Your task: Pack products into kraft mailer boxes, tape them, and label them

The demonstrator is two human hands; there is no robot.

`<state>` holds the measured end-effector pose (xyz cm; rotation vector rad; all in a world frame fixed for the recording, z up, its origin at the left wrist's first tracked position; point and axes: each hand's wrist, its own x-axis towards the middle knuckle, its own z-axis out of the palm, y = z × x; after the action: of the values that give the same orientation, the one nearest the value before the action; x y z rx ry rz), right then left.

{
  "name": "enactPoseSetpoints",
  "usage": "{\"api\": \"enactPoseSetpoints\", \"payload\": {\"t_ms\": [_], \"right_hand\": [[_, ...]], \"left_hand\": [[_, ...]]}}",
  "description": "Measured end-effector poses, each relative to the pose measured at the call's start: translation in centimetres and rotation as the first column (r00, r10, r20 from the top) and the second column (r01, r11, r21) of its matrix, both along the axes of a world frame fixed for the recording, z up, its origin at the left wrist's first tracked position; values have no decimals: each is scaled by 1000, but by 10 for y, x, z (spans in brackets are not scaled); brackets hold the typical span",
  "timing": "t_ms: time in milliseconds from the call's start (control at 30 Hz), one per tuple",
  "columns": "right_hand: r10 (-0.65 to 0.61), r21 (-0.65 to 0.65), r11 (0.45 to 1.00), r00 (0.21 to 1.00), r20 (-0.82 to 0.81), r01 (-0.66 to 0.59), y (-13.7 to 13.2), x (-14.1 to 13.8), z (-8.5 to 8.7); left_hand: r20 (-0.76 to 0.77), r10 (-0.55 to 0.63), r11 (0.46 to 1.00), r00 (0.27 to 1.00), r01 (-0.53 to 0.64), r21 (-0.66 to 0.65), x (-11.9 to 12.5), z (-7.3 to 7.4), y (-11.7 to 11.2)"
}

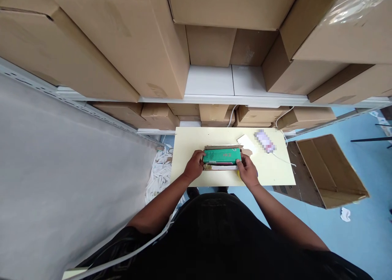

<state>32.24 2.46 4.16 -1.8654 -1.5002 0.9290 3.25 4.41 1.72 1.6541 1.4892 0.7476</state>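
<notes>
While your left hand (pixel 193 166) and right hand (pixel 247 172) each close a grip on one end of the green box (pixel 221 156), it sits between them in the carton (pixel 225 147) on the desk (pixel 186 141). Judged: seating step; pressing down calls for level, even pressure.

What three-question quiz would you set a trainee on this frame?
1. True or false: the left hand and the right hand each hold one end of the green box.
2. The green box is held over which surface? A) the blue floor B) the pale yellow table C) a shelf
3. Fill in: the open cardboard box on the floor lies to the person's ____.
Key: 1 true; 2 B; 3 right.
</notes>
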Motion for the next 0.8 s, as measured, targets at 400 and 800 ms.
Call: {"api": "enactPoseSetpoints", "payload": {"t_ms": [400,800], "right_hand": [[67,-1,998,960,273,-70,11,-3,-10],[-237,-289,932,971,-28,219,4,19,-14]], "left_hand": [[-20,-49,998,999,50,48,1,-4,-17],[21,154,943,988,-140,-303,8,-15,-28]]}}
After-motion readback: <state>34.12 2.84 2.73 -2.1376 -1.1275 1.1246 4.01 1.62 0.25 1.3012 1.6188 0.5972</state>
